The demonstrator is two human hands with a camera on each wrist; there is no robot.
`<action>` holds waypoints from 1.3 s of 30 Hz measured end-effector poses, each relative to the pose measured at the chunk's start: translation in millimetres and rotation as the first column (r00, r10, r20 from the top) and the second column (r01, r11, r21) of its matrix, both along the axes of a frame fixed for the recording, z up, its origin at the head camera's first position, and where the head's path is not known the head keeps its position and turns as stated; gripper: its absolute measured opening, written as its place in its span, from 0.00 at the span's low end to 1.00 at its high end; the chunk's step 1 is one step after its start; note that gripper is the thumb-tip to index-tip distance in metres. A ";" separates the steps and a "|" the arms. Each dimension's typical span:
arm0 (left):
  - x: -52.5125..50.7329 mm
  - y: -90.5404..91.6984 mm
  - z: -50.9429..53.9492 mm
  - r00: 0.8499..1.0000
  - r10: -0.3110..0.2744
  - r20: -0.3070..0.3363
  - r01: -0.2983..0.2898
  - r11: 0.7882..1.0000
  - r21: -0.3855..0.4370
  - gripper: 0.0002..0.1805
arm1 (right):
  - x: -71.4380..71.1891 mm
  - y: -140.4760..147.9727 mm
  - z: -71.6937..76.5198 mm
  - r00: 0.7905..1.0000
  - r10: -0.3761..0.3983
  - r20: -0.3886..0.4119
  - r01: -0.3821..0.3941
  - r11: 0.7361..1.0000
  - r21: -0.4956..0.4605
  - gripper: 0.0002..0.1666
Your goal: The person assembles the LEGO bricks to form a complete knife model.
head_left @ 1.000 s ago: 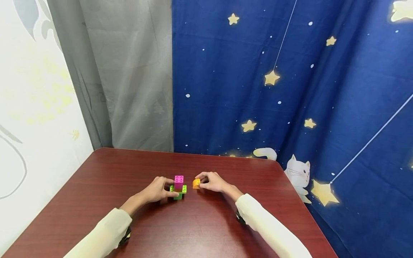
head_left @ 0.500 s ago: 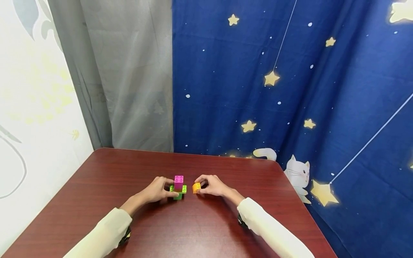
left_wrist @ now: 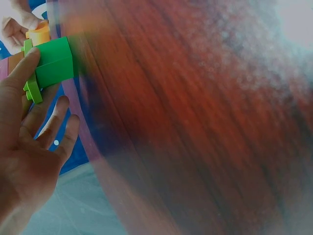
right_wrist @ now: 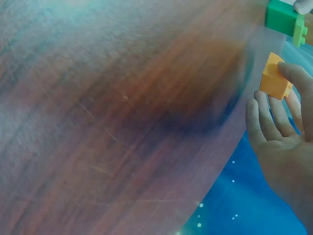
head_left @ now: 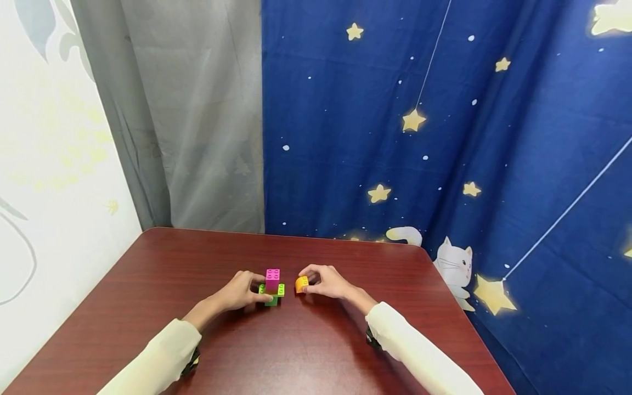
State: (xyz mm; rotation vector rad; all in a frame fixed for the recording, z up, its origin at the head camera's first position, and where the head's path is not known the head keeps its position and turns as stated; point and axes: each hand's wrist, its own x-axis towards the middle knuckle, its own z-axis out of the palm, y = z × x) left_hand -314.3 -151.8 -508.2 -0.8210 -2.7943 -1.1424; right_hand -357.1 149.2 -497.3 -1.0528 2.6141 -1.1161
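Note:
My left hand (head_left: 243, 291) pinches a small stack of toy building blocks between thumb and forefinger. A green block (left_wrist: 55, 61) forms its bottom, a wider lime plate (head_left: 281, 291) lies over that, and a magenta block (head_left: 273, 278) with studs tops it. Part of an orange-brown layer shows between lime and magenta in the left wrist view. Just to the right, my right hand (head_left: 327, 281) pinches a yellow-orange building block (right_wrist: 276, 77) with a curved side by thumb and fingertips. A small gap separates this block from the stack.
Both hands work over a reddish-brown wooden table (head_left: 296, 351). Behind its far edge hang a grey curtain (head_left: 207, 137) and a blue curtain (head_left: 336, 137) with stars. A pale patterned surface (head_left: 59, 219) stands along the left side.
The yellow-orange block has tilted and shifted slightly in my right hand, first nearer to me, then a little back. My left hand and the stack have stayed in place.

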 end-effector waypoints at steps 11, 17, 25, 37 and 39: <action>0.5 1.0 -0.8 1.000 -0.003 -0.001 0.003 1.000 0.013 0.23 | -4.6 2.2 27.1 0.999 -0.004 -0.039 0.003 1.000 -0.017 0.21; 3.2 1.7 1.2 1.000 0.013 -0.001 -0.013 1.000 0.001 0.23 | -6.1 -0.9 43.5 0.998 0.004 -0.069 -0.008 0.998 -0.054 0.22; 2.1 2.2 2.5 1.000 0.006 -0.003 -0.005 1.000 0.007 0.22 | -6.9 -8.6 61.7 0.991 0.024 -0.132 -0.033 0.997 -0.070 0.21; 0.8 2.4 0.0 1.000 0.004 0.017 -0.004 1.000 -0.004 0.21 | -3.6 -25.8 74.9 0.987 0.039 -0.155 -0.051 0.996 -0.072 0.23; 0.5 2.4 -0.3 1.000 0.001 0.009 -0.001 1.000 -0.003 0.21 | -1.9 -29.1 75.8 0.987 0.052 -0.149 -0.065 0.994 -0.084 0.23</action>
